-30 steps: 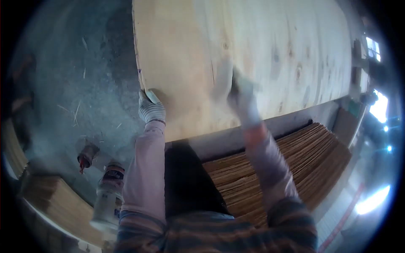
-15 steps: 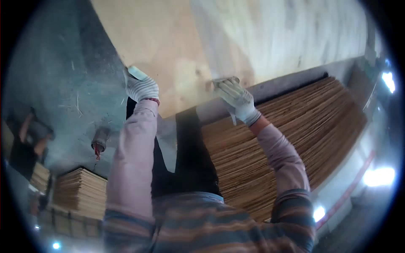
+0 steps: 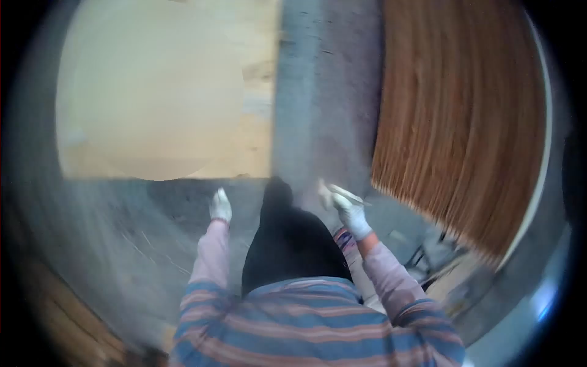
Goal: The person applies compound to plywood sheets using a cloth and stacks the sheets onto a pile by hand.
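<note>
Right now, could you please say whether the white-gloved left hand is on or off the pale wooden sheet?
Off: the left hand is apart from the wooden sheet, with grey floor showing between.

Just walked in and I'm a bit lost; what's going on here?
A person in a striped top and gloves is at the near edge of a pale wooden board. The right hand holds something thin and pale, too blurred to name. The left hand is just short of the board; whether it holds anything is unclear. A stack of brown sheets is to the right, apart from the board.
</note>
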A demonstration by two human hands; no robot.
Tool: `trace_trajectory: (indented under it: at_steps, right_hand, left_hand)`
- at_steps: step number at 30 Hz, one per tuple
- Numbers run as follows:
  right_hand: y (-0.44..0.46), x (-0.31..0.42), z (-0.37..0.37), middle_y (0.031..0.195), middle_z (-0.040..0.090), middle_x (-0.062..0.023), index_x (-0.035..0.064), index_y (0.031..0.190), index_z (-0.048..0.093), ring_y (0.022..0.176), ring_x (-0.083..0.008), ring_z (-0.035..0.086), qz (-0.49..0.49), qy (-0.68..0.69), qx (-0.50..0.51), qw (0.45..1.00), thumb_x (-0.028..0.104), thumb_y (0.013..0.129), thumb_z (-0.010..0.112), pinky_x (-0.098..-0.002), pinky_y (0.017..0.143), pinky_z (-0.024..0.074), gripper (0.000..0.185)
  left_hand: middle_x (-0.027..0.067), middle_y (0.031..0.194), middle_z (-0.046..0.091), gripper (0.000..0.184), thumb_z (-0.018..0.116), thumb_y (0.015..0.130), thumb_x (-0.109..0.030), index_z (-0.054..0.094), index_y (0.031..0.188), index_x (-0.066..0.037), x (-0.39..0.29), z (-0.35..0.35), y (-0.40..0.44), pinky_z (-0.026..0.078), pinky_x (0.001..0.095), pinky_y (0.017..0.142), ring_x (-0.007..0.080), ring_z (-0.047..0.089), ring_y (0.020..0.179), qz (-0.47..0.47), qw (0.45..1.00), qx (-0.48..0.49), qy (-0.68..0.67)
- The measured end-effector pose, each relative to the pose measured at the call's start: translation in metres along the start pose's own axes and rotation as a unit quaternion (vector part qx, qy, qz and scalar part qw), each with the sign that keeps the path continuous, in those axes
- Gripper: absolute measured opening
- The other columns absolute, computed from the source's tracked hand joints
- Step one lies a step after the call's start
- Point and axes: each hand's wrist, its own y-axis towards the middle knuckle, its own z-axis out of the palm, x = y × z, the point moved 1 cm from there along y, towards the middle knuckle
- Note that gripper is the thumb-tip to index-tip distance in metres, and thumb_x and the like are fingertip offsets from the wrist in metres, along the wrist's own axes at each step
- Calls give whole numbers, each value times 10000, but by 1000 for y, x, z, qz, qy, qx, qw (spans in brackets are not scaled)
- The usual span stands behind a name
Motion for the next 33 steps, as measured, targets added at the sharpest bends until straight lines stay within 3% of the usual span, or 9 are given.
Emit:
trace_trajectory:
  at_steps: [5,12,14,18,23,27,29,31,33]
  right_hand:
    - [-204,-79,-132,1163,634,-93,-7,1245,577,1016,-158,591,-17,363,-221,905,209,902,588,-311,919,461,406]
    - [-443,-247,-210,1228,622,-154,31,1256,590,1104,-243,583,239,-239,-645,685,243,962,489,-341,972,440,376]
    - [-468,-336,-228,1251,599,-196,9,1302,548,1077,-281,595,272,-324,-634,647,403,964,461,-356,959,451,526]
    - [-468,-527,-250,1334,548,-149,-36,1319,497,1222,-217,515,193,292,-556,754,324,1010,407,-322,1039,402,482]
    - [-350,-369,-168,1259,571,-136,10,1220,558,1183,-240,533,398,-343,-535,661,207,957,442,-366,1010,428,348]
    - [-114,-202,-20,1198,590,-126,47,1141,606,1151,-259,547,5,-662,-249,707,113,913,470,-401,986,449,273]
    - [12,-114,54,1019,614,-171,60,934,625,990,-317,601,-115,-599,14,792,131,867,474,-395,912,478,180]
    - [72,-73,123,1286,550,-231,6,1261,553,1230,-375,491,45,-103,-113,987,368,900,550,-402,1054,387,511]
    - [136,-92,182,1336,523,-231,-3,1346,479,1269,-362,472,42,-97,-41,994,467,871,597,-387,1059,378,678]
  left_hand:
    - [144,897,666,505,377,953,-404,644,994,23,133,40,18,472,394,692,250,620,821,32,997,71,-24]
    - [104,955,660,477,427,933,-422,665,1101,-46,97,57,-8,444,339,609,168,582,740,-90,986,128,-57]
    - [126,1384,493,695,414,934,-548,368,1438,-71,28,65,-75,380,381,1003,255,499,1202,-105,970,155,-154]
    - [157,1419,439,673,428,942,-540,316,1421,-80,-10,44,-45,401,448,1011,346,501,1211,-95,963,81,-239]
    - [106,1264,586,606,431,912,-578,484,1294,-111,-44,11,61,490,452,873,297,578,1115,-161,867,52,-470]
    - [71,1276,579,592,391,923,-586,488,1302,-143,-61,27,94,477,456,883,279,568,1125,-124,860,120,-479]
    - [54,1282,575,586,371,928,-590,490,1306,-159,-68,42,92,470,458,888,270,564,1130,-124,852,139,-489]
    - [36,1287,572,582,351,934,-594,492,1310,-175,-83,48,85,464,460,893,262,559,1136,-147,844,150,-494]
    - [19,1293,568,578,330,939,-598,494,1315,-191,-92,41,77,457,463,898,253,555,1141,-184,830,157,-503]
